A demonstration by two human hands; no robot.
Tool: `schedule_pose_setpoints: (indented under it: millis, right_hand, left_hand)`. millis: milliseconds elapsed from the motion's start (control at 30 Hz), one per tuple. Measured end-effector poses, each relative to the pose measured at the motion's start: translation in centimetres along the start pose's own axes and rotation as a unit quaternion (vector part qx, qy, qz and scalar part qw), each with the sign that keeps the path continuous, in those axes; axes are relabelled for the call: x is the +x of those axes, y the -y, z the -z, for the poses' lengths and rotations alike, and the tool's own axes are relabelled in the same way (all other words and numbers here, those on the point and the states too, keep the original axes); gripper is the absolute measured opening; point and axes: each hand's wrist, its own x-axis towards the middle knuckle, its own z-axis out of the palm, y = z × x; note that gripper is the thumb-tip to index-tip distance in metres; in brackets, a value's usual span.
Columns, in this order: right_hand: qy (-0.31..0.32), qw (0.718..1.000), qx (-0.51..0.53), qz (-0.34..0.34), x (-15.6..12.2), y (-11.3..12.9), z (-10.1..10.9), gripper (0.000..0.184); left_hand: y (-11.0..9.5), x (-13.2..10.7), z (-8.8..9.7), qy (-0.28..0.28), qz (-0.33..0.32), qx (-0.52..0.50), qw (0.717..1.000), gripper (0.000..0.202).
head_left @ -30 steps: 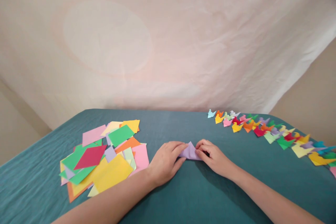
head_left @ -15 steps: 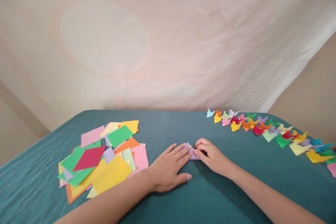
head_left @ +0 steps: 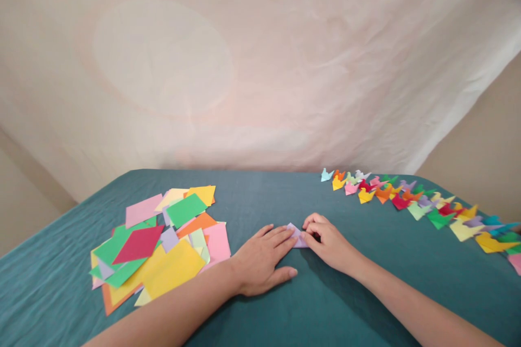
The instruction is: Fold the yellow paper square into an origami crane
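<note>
A small folded piece of lilac paper (head_left: 300, 239) lies on the table in front of me, partly hidden by my fingers. My left hand (head_left: 264, 260) rests flat on the cloth with fingers stretched out, and its fingertips press on the left side of the paper. At the paper's right corner, my right hand (head_left: 328, 241) is closed, thumb and fingers pinching the edge. The fold under my left fingertips cannot be seen.
A loose pile of coloured paper sheets (head_left: 175, 271) lies on the left. Rows of folded paper birds (head_left: 439, 218) run along the right edge of the table. A teal cloth (head_left: 260, 195) covers the table, and a pale sheet (head_left: 264, 81) hangs behind it.
My left fingertips have drawn back slightly to the left, so a little more of the lilac paper shows. My right hand has hardly moved.
</note>
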Motion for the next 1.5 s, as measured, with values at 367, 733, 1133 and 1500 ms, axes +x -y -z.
schedule_pose_setpoints:
  millis: [367, 733, 1133, 1500]
  right_hand:
    - [-0.001, 1.000, -0.015, -0.006, 0.0, 0.2, -0.1, 0.023]
    - [-0.009, 0.999, -0.030, -0.008, 0.2, 0.3, -0.2, 0.023]
    - [-0.018, 0.999, -0.041, -0.007, 0.4, 0.1, -0.3, 0.023]
    - [0.022, 0.990, -0.084, 0.112, -1.9, 2.3, 1.3, 0.022]
  left_hand:
    - [0.2, 0.2, -0.1, 0.004, 0.000, 0.023, 1.000, 0.059]
    - [0.2, 0.4, 0.1, 0.011, 0.002, 0.024, 1.000, 0.059]
    - [0.2, 0.3, 0.1, 0.011, 0.009, 0.023, 1.000, 0.061]
    - [0.1, 0.3, 0.1, 0.004, 0.008, 0.025, 1.000, 0.061]
